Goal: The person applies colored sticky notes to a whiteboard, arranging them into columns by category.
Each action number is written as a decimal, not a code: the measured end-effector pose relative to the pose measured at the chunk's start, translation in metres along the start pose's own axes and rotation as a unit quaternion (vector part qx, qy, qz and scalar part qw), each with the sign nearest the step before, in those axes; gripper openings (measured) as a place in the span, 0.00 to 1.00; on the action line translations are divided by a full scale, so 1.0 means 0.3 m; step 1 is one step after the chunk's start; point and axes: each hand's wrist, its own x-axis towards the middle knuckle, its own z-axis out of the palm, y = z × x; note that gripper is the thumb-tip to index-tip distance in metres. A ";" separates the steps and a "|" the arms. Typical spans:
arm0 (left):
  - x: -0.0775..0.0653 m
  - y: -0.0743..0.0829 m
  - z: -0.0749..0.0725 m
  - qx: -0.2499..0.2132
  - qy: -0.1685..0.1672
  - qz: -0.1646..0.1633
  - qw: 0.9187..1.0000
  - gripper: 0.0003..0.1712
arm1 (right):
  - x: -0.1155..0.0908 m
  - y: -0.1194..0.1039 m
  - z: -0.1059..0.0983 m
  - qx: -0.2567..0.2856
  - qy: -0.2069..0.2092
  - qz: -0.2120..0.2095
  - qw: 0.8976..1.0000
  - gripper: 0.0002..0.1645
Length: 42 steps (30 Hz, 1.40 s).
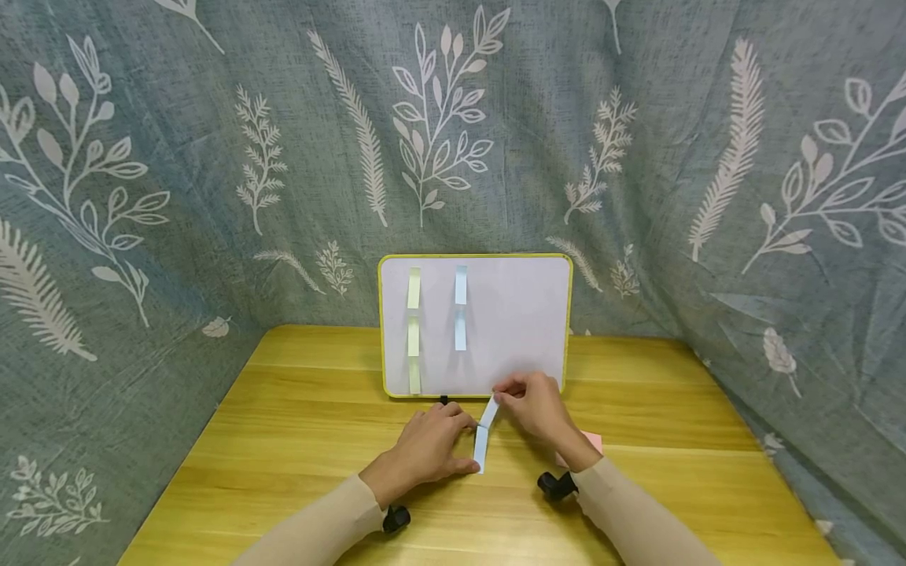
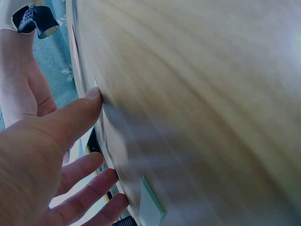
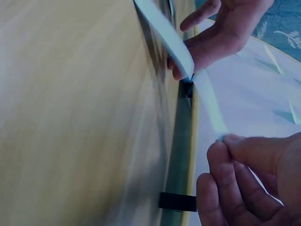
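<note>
My right hand (image 1: 534, 405) pinches the upper end of a pale-blue sticky-note strip (image 3: 210, 106) between thumb and fingertips. The strip slants up from the far end of a matching narrow blue sticky-note pad (image 1: 480, 450) near the tabletop. My left hand (image 1: 432, 444) holds that pad with its thumb at the near end and forefinger at the far end; its other fingers are spread. Behind both hands a white board (image 1: 513, 330) with a yellow frame stands upright. Pale-yellow strips (image 1: 414, 336) hang in one column on it, and two blue strips (image 1: 461, 284) in another.
A pink paper piece (image 1: 593, 442) lies partly under my right forearm. In the left wrist view a pale green-edged piece (image 2: 150, 205) lies on the wooden table (image 1: 283, 440) near the left fingers. Black feet (image 3: 178, 201) support the board. Patterned cloth (image 1: 453, 118) hangs behind.
</note>
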 end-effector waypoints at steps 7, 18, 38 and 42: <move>-0.003 0.005 -0.006 -0.007 -0.003 -0.001 1.000 0.35 | -0.016 -0.017 -0.052 0.018 0.016 -0.007 1.000 0.05; -0.019 -0.001 -0.010 -0.018 -0.007 0.009 1.000 0.30 | -0.065 -0.046 -0.039 0.075 0.046 -0.066 0.994 0.06; -0.020 -0.033 -0.029 -0.017 0.013 0.026 0.999 0.26 | -0.066 -0.073 0.055 0.090 0.101 -0.182 0.974 0.08; -0.023 -0.053 -0.048 -0.009 0.038 0.021 0.999 0.28 | -0.065 -0.089 0.074 0.078 0.119 -0.184 0.973 0.09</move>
